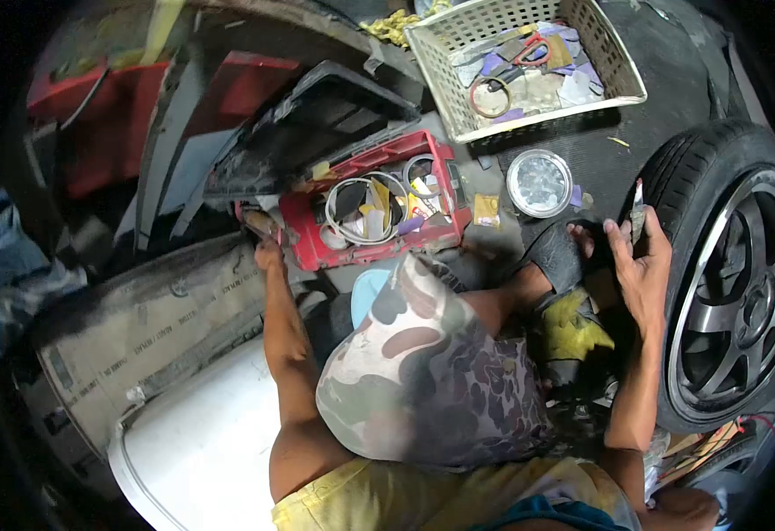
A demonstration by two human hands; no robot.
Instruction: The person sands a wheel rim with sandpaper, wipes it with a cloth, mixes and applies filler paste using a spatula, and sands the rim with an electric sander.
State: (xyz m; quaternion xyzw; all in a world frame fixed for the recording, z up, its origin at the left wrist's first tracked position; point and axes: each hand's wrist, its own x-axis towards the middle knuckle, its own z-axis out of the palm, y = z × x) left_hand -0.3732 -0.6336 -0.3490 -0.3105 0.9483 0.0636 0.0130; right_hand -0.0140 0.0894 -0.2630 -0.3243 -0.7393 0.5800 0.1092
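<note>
My right hand [644, 265] is raised beside the car wheel [741, 292], its fingers closed round a small, dirty, whitish stick-like thing [638, 217] with a reddish tip; its exact kind does not show. My left hand [268, 248] reaches out to the left end of a red toolbox [317, 252]. Its fingers are dim and small, so their grip is unclear. Inside the toolbox lie a coil of pale cable [330, 208], tape rolls and scraps. Between the toolbox and the wheel stands a round tin [539, 183] with a shiny rim.
A cream plastic basket [529, 124] holds red-handled scissors [533, 50], a tape roll [491, 96] and paper scraps. Behind the toolbox leans its black lid [317, 115]. At lower left are a white curved panel [202, 434] and cardboard [166, 327]. A small yellow packet [487, 211] lies near the tin.
</note>
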